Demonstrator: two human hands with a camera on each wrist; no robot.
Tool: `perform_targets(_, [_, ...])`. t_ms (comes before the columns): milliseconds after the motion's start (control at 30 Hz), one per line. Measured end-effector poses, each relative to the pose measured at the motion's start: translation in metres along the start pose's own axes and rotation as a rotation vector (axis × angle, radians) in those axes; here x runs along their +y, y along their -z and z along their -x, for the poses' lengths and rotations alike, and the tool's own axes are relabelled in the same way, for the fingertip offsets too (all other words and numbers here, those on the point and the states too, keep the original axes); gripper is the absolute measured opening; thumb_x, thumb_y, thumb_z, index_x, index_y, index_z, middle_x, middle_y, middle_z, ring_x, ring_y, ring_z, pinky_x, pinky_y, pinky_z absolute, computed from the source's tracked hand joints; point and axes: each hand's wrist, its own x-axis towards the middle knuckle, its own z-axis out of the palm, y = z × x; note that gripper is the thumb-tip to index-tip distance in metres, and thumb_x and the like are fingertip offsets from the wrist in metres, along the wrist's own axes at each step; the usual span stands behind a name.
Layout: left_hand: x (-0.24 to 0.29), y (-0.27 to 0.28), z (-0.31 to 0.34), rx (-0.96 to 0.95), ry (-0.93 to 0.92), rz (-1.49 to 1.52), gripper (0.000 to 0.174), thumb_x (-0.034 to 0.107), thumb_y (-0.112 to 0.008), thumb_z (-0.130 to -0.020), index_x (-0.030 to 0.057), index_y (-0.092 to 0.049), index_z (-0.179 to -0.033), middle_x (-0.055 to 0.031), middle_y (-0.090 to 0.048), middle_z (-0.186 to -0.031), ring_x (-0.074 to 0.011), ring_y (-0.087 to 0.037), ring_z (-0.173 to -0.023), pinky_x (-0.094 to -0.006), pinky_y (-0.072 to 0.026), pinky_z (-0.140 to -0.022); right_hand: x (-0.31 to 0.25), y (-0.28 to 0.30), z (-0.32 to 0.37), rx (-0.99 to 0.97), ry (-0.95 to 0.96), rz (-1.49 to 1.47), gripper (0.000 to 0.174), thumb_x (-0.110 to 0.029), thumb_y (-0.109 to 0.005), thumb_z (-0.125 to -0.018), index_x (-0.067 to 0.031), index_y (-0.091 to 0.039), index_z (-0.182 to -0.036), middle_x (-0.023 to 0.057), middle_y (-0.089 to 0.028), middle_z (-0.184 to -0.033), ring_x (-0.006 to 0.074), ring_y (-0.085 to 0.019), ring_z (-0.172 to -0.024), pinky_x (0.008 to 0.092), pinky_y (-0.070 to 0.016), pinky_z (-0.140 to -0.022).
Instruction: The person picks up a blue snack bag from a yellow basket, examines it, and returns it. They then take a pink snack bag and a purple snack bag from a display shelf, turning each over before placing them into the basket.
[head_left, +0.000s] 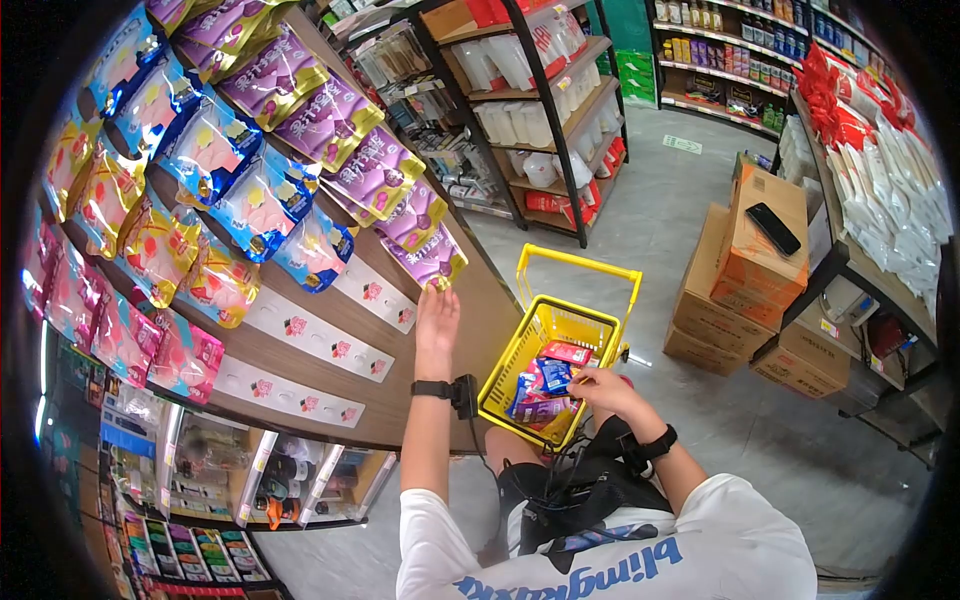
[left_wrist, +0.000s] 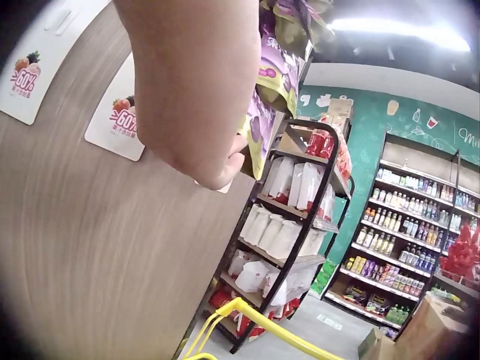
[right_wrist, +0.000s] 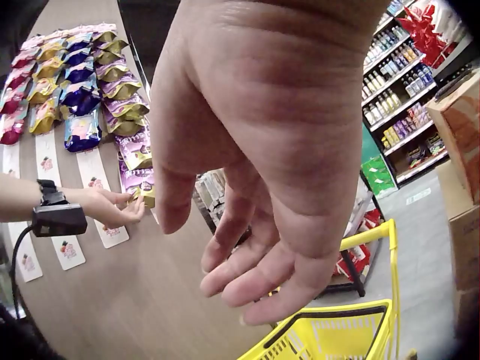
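Observation:
My left hand [head_left: 438, 322] reaches up to the lowest purple candy bag [head_left: 430, 258] in its hanging row. Thumb and fingers pinch that bag's gold lower edge, seen also in the right wrist view, where the left hand [right_wrist: 112, 208] comes in from the side. In the left wrist view the forearm hides most of the grip. Over the yellow shopping basket [head_left: 500, 372] hangs my right hand [head_left: 612, 392], its fingers loosely bent with nothing between them in the right wrist view. Inside the basket lie blue packets [head_left: 545, 378], a red packet [head_left: 566, 351] and purple ones.
Blue bags [head_left: 210, 148], yellow bags [head_left: 160, 250] and pink bags [head_left: 125, 335] hang in rows on the wooden display panel, above white label strips [head_left: 320, 340]. A black-framed shelf rack [head_left: 515, 120] stands ahead. Cardboard boxes [head_left: 735, 270] with a phone [head_left: 773, 229] on top stand right.

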Motion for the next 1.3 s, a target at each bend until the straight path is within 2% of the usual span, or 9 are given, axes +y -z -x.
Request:
perform_targets(233, [0.011,-0.009,-0.005,-0.109,-0.063,-0.116,0.014,0.014,-0.059,-0.089,0.0095,-0.055,-0.102,-0.0009,-0.058,-0.092,-0.0114,-0.054,-0.083,-0.0275,-0.0460,-0.080,0.005,-0.003,-0.004,0.007,0.030,-0.004,0.049,-0.055,-0.058,-0.076,-0.0150,-0.066,-0.102,0.0068,-0.068,-0.087,0.0218,-0.064,-0.082,0.0294,-0.0478,-0.070])
perform_targets(333, [0.019,-0.012,-0.003,-0.174,-0.078,-0.143,0.015,0.013,-0.058,-0.090,0.0086,-0.054,-0.103,-0.0010,-0.057,-0.091,-0.0110,-0.054,-0.082,-0.0274,-0.0461,-0.079,-0.014,0.004,0.007,-0.022,0.009,-0.163,0.028,-0.021,-0.067,-0.081,0.0014,-0.062,-0.095,0.0062,-0.063,-0.083,0.0114,-0.056,-0.077,0.0241,-0.0447,-0.068])
perform_targets(433, [0.024,-0.020,0.007,-0.186,-0.098,-0.125,0.015,0.013,-0.057,-0.090,0.0080,-0.054,-0.104,-0.0009,-0.057,-0.091,-0.0110,-0.054,-0.081,-0.0270,-0.0461,-0.079,-0.010,0.003,0.006,0.007,0.025,-0.146,0.028,-0.021,-0.067,-0.081,0.0014,-0.062,-0.096,0.0061,-0.063,-0.084,0.0112,-0.056,-0.077,0.0239,-0.0446,-0.068])
perform_targets(533, [0.026,-0.024,0.016,-0.166,-0.103,-0.092,0.015,0.012,-0.057,-0.090,0.0076,-0.054,-0.104,-0.0011,-0.057,-0.091,-0.0112,-0.054,-0.081,-0.0270,-0.0461,-0.080,0.005,-0.002,-0.001,0.040,0.036,0.012,0.048,-0.053,-0.059,-0.075,-0.0141,-0.066,-0.103,0.0076,-0.068,-0.090,0.0226,-0.065,-0.084,0.0297,-0.0481,-0.070])
perform_targets(733, [0.008,0.013,0.041,-0.145,-0.032,0.042,0.015,0.011,-0.057,-0.089,0.0077,-0.055,-0.104,-0.0013,-0.058,-0.090,-0.0120,-0.054,-0.081,-0.0292,-0.0456,-0.082,-0.007,-0.001,0.004,0.010,-0.006,0.028,0.043,-0.050,-0.058,-0.077,-0.0133,-0.067,-0.098,0.0070,-0.068,-0.086,0.0190,-0.064,-0.073,0.0273,-0.0474,-0.062])
perform_targets(833, [-0.006,0.043,0.064,-0.128,0.027,0.106,0.014,0.010,-0.057,-0.089,0.0073,-0.055,-0.103,-0.0017,-0.059,-0.090,-0.0124,-0.054,-0.080,-0.0299,-0.0467,-0.080,-0.023,0.004,0.015,-0.011,-0.009,-0.086,0.034,-0.026,-0.068,-0.079,-0.0001,-0.061,-0.101,0.0041,-0.061,-0.081,0.0094,-0.054,-0.070,0.0230,-0.0433,-0.059])
perform_targets(1033, [-0.039,0.082,0.131,-0.126,0.251,0.029,0.006,0.011,-0.055,-0.090,0.0084,-0.058,-0.094,-0.0024,-0.062,-0.085,-0.0132,-0.058,-0.074,-0.0314,-0.0502,-0.074,-0.069,0.010,0.037,0.007,0.152,-0.145,0.046,-0.046,-0.064,-0.078,-0.0064,-0.064,-0.102,0.0049,-0.066,-0.081,0.0142,-0.062,-0.068,0.0251,-0.0461,-0.059])
perform_targets(1133, [-0.047,0.078,0.165,-0.289,0.389,-0.165,0.004,0.010,-0.055,-0.091,0.0095,-0.059,-0.090,-0.0017,-0.061,-0.082,-0.0122,-0.058,-0.073,-0.0309,-0.0493,-0.074,-0.083,0.012,0.037,-0.206,0.209,-0.456,0.042,-0.020,-0.068,-0.082,-0.0016,-0.053,-0.117,0.0057,-0.061,-0.104,0.0121,-0.057,-0.089,0.0259,-0.0468,-0.076])
perform_targets(1300, [-0.052,0.059,0.198,-0.272,0.455,-0.393,0.018,0.013,-0.061,-0.088,0.0044,-0.061,-0.103,-0.0031,-0.063,-0.096,-0.0123,-0.060,-0.083,-0.0276,-0.0485,-0.079,-0.073,-0.001,0.029,0.133,0.335,-0.498,0.047,-0.036,-0.069,-0.078,-0.0071,-0.057,-0.113,-0.0007,-0.065,-0.086,0.0098,-0.058,-0.066,0.0238,-0.0417,-0.054])
